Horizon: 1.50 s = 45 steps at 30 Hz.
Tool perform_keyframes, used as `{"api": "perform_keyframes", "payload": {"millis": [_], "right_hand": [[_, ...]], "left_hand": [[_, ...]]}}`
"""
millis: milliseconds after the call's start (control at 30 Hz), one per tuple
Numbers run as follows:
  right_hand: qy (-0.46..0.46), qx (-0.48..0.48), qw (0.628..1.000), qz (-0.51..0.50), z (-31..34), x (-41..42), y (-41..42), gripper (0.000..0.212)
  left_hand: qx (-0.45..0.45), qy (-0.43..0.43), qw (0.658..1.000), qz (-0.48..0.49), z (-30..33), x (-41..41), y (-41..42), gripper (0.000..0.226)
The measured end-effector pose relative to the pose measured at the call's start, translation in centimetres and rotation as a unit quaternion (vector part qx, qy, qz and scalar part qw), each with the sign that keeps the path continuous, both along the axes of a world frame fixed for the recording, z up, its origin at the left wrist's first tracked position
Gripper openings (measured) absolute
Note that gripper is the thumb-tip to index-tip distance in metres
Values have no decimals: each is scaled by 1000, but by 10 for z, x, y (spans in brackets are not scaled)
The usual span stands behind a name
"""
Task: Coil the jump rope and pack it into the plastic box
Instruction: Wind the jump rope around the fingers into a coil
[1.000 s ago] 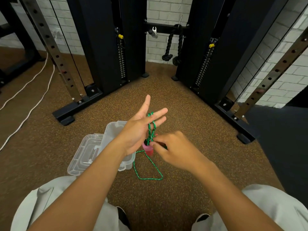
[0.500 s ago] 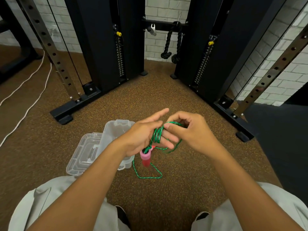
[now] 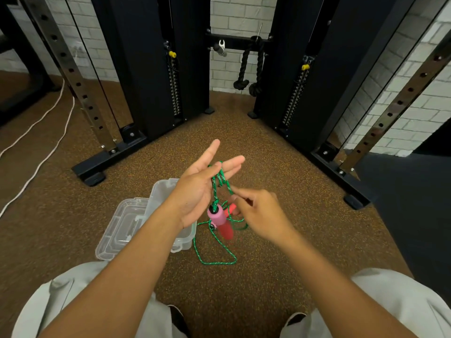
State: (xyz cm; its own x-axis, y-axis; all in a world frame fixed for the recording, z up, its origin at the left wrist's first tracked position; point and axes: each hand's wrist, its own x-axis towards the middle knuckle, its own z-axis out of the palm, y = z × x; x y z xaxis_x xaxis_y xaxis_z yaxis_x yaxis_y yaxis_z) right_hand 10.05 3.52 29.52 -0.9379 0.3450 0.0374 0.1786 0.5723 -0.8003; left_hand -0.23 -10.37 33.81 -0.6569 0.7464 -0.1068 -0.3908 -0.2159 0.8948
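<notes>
braided green jump rope [image 3: 214,191], looped

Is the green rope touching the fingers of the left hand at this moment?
Touching. The head view shows the rope looped several times around the spread fingers of the left hand, lying directly against them.

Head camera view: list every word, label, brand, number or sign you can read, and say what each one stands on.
No readable text anywhere in this view.
Weight stacks on the black machine: fine marks run down them, too small to tell whether they are numbers.
Plastic box and its clear lid: no label visible.
Pink handle of the green jump rope: no print visible.
</notes>
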Motion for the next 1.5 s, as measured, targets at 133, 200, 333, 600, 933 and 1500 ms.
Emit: {"api": "perform_keyframes", "payload": {"millis": [133,200,333,600,933,1500], "right_hand": [[-55,72,993,81,3,3,-15,33],[-45,116,984,127,4,4,-17,25],[-38,170,971,163,7,3,-20,37],[68,203,966,148,35,10,-24,43],[96,200,974,35,50,7,18,31],[53,-22,998,9,20,6,31,27]], "left_hand": [[-2,13,999,53,0,-9,-4,59],[-7,20,997,71,-1,-12,-5,59],[-3,17,997,79,-4,-17,-6,59],[-22,4,999,34,0,-15,-4,55],[-93,56,981,-159,-16,5,4,73],[73,-20,983,-169,3,2,-3,69]]}}
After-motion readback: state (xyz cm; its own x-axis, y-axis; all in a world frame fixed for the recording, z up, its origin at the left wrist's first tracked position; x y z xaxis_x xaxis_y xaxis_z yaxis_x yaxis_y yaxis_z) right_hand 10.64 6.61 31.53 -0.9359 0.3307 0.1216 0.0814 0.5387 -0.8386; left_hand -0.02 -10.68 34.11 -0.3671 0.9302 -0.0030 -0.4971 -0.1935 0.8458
